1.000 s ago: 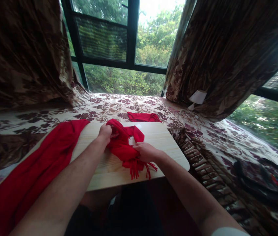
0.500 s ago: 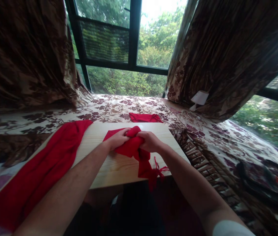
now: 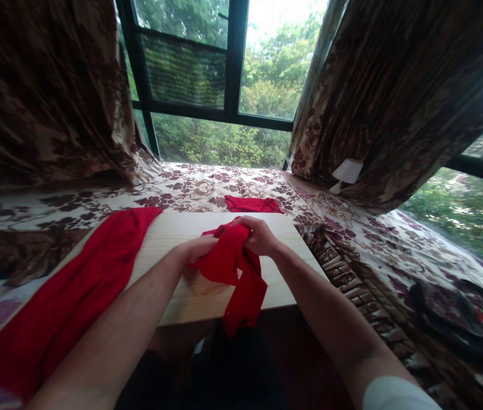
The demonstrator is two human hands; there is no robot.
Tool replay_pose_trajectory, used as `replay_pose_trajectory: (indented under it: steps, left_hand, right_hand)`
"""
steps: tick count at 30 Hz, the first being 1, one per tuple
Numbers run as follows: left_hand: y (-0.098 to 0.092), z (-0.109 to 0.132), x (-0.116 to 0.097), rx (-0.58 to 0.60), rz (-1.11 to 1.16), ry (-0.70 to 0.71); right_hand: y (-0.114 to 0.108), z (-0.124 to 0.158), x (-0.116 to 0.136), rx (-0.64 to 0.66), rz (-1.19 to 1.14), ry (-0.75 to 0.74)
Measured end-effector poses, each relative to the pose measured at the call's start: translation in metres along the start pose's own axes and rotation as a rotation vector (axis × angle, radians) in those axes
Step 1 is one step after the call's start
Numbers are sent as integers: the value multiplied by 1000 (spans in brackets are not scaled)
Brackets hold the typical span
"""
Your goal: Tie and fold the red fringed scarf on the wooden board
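Note:
Above the wooden table my right hand (image 3: 260,236) pinches the upper edge of a red cloth (image 3: 224,259), which is bunched and twisted. My left hand (image 3: 201,248) is at the cloth's left side, closed on it, its fingertips hidden by the folds. A narrow end of the cloth hangs down over the near table edge toward my lap. The cloth's exact kind cannot be made out. To the left, a larger red cloth (image 3: 91,285) lies long and rumpled across the table's left side.
The light wooden table (image 3: 181,228) stands against a seat or ledge with a floral cover (image 3: 194,182). Another small red cloth (image 3: 252,204) lies there beyond the table. At the right are a small white lamp (image 3: 346,172) and a dark bag-like item (image 3: 450,319).
The red cloth has been turned and pulled more open between my hands. Its hanging end has swung leftward and lower. My left hand has moved slightly down, its fingers now hidden.

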State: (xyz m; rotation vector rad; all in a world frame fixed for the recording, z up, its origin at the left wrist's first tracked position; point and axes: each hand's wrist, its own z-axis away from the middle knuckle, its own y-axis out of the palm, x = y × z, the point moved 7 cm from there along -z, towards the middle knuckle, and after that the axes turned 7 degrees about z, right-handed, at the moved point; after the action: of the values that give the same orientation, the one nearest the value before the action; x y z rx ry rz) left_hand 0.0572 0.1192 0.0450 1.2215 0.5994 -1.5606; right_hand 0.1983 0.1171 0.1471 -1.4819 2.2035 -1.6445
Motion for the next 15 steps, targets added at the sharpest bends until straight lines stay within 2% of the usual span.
replay_pose_trajectory:
  steps: [2, 4, 8, 10, 11, 13, 15]
  left_hand:
    - [-1, -1, -1, 7, -120, 21]
    - [-3, -4, -11, -24, -223, 140]
    - [-18, -4, -35, -282, -297, 421]
    - [-26, -3, -37, -405, -284, 458]
    - [-27, -3, -36, -427, -266, 458]
    - [-25, -3, -32, -384, -221, 463]
    - [-19, -2, -29, -263, -173, 492]
  right_hand:
    - [-1, 1, -1, -53, -62, -23]
    - [0, 3, -1, -72, -98, -26]
    - [1, 2, -4, -91, -62, 42]
    - [0, 0, -7, -115, -39, 80]
    - [0, -1, -9, -123, -29, 99]
    - [2, -2, -16, -129, -21, 134]
    - [5, -2, -25, -141, -42, 163]
